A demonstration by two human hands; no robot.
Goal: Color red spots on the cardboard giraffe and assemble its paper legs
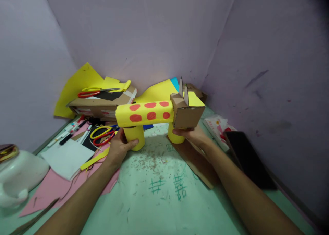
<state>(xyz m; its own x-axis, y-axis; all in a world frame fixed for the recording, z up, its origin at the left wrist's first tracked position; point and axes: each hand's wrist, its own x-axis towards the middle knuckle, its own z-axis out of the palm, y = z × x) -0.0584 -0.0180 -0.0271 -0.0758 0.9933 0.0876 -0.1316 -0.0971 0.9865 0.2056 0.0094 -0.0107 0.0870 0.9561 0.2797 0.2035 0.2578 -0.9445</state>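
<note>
A yellow paper tube with red spots (151, 113) lies level across two yellow cylinders, joined at its right end to a brown cardboard box (189, 116) with upright ear-like flaps. My left hand (120, 146) is closed around the left yellow cylinder (136, 137), its thumb across the front. My right hand (193, 136) holds the right yellow cylinder (174, 135) just below the cardboard box, fingers reaching across its front; the box's underside partly hides the grip. The left cylinder stands on the pale green table (144, 207).
A flat cardboard strip (195, 159) lies under my right forearm, with a black tablet-like slab (248, 159) beyond. At left are red-and-yellow scissors (102, 135), markers (69, 135), white paper (67, 158) and a white ceramic object (23, 170). A cardboard carton (97, 108) stands behind.
</note>
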